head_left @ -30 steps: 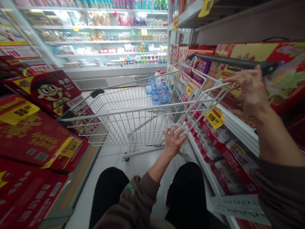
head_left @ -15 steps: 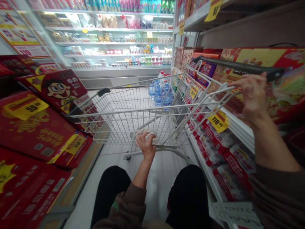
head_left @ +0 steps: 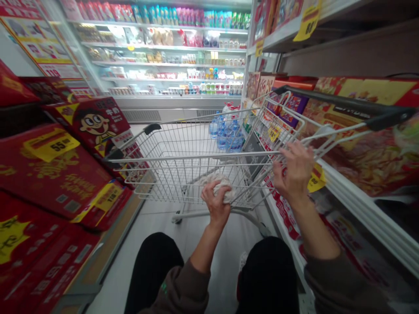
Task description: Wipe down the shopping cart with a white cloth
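Centre of the frame, and here's the left hand, fingers curled round a bunched white cloth, pressed to the near wire side of the shopping cart! The cart spans the middle, its dark handle at upper right. Right of centre, the right hand is at the top rail, fingers loosely bent; gripping or just touching, I cannot tell. Bottled water stands beyond the cart.
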`<state>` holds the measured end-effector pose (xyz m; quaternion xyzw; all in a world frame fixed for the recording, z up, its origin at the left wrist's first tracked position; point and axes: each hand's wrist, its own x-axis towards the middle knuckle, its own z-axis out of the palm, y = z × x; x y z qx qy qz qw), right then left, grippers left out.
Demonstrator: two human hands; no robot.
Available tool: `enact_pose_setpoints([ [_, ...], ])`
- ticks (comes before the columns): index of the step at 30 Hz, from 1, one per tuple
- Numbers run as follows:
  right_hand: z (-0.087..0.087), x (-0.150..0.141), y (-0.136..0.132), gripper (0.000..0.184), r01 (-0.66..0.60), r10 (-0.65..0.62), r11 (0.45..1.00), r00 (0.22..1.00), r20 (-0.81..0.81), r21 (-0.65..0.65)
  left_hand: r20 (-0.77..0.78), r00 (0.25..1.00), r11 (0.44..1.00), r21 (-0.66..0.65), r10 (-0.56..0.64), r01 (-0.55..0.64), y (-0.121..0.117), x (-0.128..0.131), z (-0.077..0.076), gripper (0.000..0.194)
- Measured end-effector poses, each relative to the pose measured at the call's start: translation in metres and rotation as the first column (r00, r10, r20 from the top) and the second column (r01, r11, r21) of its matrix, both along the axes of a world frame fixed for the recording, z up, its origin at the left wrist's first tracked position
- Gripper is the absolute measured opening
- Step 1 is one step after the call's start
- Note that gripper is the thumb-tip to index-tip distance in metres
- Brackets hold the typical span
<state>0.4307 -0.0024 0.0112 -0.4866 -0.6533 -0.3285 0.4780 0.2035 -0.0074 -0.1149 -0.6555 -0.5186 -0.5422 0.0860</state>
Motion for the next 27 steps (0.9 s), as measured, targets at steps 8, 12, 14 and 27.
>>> enact_pose_setpoints([
  [8,-0.008,-0.029,0.031,0.042,0.004,0.004,0.981,0.999,0.039,-0.192,0.051,0.993,0.977,0.181,0.107,-0.114,0.012,-0.007,0.009,0.026],
  [12,-0.010,-0.031,0.034,0.040,0.046,-0.044,0.985,0.999,0.010,-0.163,0.074,0.995,0.958,0.272,0.070,-0.088,0.032,-0.008,0.010,0.045],
  [14,-0.012,-0.032,0.035,0.041,0.066,-0.065,0.985,0.998,0.011,-0.161,-0.018,1.000,0.963,0.270,-0.006,0.011,0.039,-0.009,-0.001,0.057],
  [27,-0.011,-0.032,0.039,0.042,0.099,-0.090,0.976,0.994,0.055,-0.193,-0.046,0.999,0.993,0.114,-0.025,0.030,0.022,-0.030,0.007,0.055],
])
